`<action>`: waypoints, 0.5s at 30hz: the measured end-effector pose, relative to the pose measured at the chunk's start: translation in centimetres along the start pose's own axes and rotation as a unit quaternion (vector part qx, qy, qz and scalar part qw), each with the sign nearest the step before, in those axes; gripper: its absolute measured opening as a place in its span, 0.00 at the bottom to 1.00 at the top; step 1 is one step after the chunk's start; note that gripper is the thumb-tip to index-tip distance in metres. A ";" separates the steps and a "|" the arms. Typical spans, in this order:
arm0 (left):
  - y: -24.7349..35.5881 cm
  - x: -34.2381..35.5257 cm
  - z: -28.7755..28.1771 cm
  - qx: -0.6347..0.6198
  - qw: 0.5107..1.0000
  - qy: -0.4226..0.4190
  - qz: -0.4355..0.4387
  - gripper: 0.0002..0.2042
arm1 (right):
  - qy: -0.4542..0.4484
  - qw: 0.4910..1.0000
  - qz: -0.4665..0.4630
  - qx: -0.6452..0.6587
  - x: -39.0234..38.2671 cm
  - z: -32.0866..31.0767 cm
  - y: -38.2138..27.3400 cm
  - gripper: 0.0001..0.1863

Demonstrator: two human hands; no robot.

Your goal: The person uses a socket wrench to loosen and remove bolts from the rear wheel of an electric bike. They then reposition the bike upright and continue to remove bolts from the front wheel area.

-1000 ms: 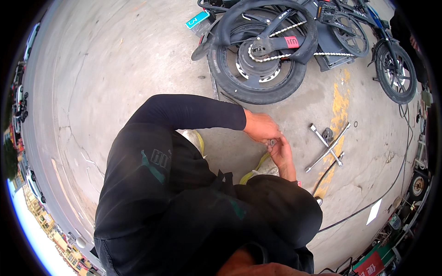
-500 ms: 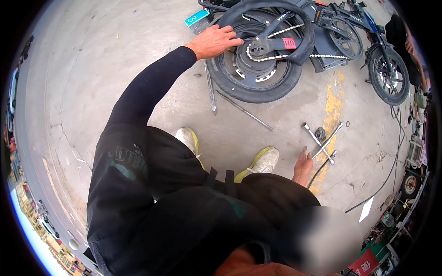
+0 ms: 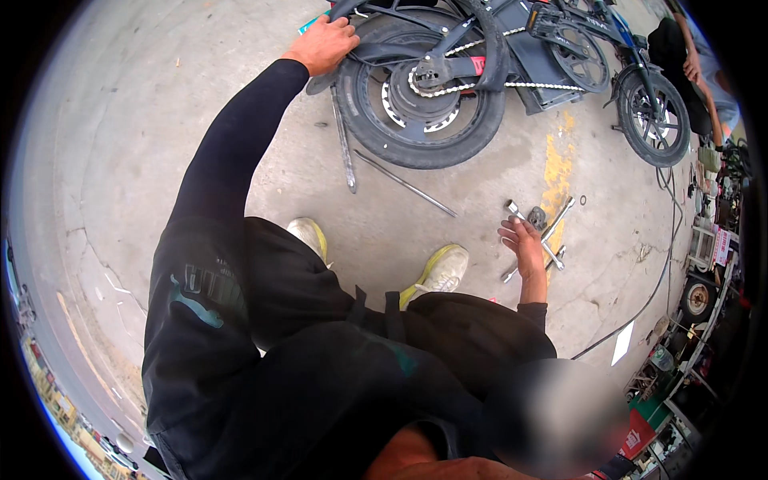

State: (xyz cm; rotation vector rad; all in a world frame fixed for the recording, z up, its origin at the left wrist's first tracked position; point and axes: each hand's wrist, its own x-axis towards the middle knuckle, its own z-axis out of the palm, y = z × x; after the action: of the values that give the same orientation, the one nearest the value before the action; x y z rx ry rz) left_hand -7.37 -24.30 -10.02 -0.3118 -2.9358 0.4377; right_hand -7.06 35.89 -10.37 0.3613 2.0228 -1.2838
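- Concrete floor [image 3: 144,144] fills my view, grey and cracked, with a yellow paint streak [image 3: 558,172] on the right.
- My left hand [image 3: 324,44] rests flat, fingers spread, on the mudguard at the top of the rear wheel [image 3: 420,88] of a small bike lying on its side; it grips nothing that I can see.
- My right hand [image 3: 524,240] reaches low with fingers loosely open, palm over the cross wrench [image 3: 538,232] on the floor; I cannot tell if it touches it.
- 2 long metal rods [image 3: 346,152] lie between the wheel and my shoes [image 3: 438,272].
- The bike's chain [image 3: 480,48] runs across the wheel hub; the front wheel [image 3: 652,120] sits well to the right.
- A cable [image 3: 656,288] snakes along the floor past the wrench.
- My dark-clothed knees block the lower floor.
- Another person's arm [image 3: 692,64] shows at the upper right edge.
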 end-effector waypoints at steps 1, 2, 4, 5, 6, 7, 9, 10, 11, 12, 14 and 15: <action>0.2 -0.2 -0.1 -0.022 1.000 -0.004 0.005 0.11 | -0.011 0.999 -0.021 -0.047 0.6 0.3 -2.1 0.28; 0.4 -0.6 -0.3 -0.043 0.999 -0.010 0.010 0.10 | -0.023 0.995 -0.045 -0.091 0.8 1.3 -4.8 0.28; 1.7 -0.4 -0.7 -0.084 0.996 0.011 0.025 0.10 | -0.051 0.981 -0.093 -0.159 2.0 1.5 -8.5 0.27; 2.7 -0.3 -0.9 -0.101 0.994 0.031 0.034 0.11 | -0.060 0.969 -0.118 -0.208 1.7 2.5 -11.1 0.27; 3.5 0.4 -1.0 -0.121 0.990 0.059 0.044 0.11 | -0.069 0.950 -0.142 -0.268 1.7 2.7 -13.1 0.25; 3.6 1.0 -1.5 -0.123 0.989 0.065 0.040 0.12 | -0.087 0.919 -0.180 -0.340 2.2 3.5 -14.9 0.23; 3.8 1.2 -2.2 -0.131 0.988 0.070 0.032 0.14 | -0.128 0.835 -0.245 -0.476 3.1 5.5 -17.3 0.20; 3.6 1.5 -1.5 -0.142 0.986 0.088 0.019 0.16 | -0.144 0.784 -0.264 -0.543 3.3 6.4 -18.2 0.19; 3.2 1.4 -1.3 -0.133 0.988 0.081 0.009 0.17 | -0.161 0.724 -0.291 -0.604 3.8 7.6 -19.3 0.18; 3.1 1.5 -1.6 -0.137 0.989 0.058 0.011 0.17 | -0.174 0.658 -0.313 -0.662 3.8 8.8 -20.0 0.17; 3.0 1.5 -2.0 -0.132 0.991 0.023 0.021 0.18 | -0.111 0.596 -0.378 -0.699 3.4 11.2 -20.2 0.17; 2.8 1.1 -1.8 -0.120 0.992 0.006 0.027 0.18 | -0.081 0.561 -0.414 -0.712 3.2 12.9 -20.4 0.16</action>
State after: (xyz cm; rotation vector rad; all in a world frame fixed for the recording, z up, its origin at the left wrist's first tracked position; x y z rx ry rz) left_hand -7.60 -20.98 -9.00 -0.4211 -2.9750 0.0864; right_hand -15.59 14.67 -2.13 -1.5356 2.3520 0.3471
